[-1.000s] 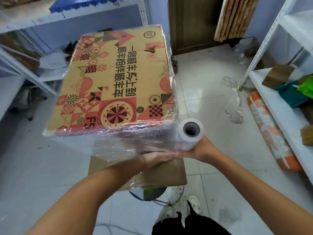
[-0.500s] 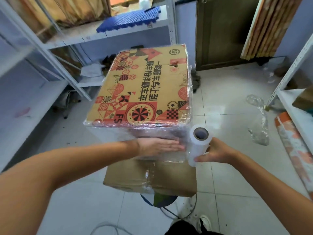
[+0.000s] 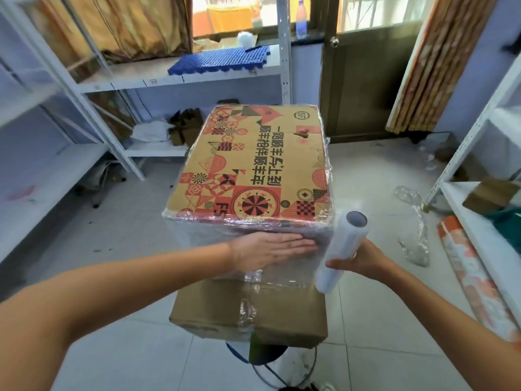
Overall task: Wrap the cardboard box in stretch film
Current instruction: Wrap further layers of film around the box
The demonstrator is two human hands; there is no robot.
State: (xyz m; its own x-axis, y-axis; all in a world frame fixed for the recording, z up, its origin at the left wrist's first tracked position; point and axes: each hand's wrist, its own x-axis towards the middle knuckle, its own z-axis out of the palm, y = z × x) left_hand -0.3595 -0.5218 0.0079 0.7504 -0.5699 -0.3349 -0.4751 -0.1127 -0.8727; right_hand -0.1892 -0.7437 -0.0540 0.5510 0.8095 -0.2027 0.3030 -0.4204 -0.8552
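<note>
since a second ago the left hand is sliding up from the box's lower edge onto its near side, and the roll is tilting away from the corner. now that hand is lying flat, fingers straight and together, pressing the film on the printed cardboard box. the right hand is gripping the stretch film roll, fingers curled round it, just beside the box's near right corner. the box is sitting on a plain brown box below. farther off, a blue mat is lying on a white shelf.
</note>
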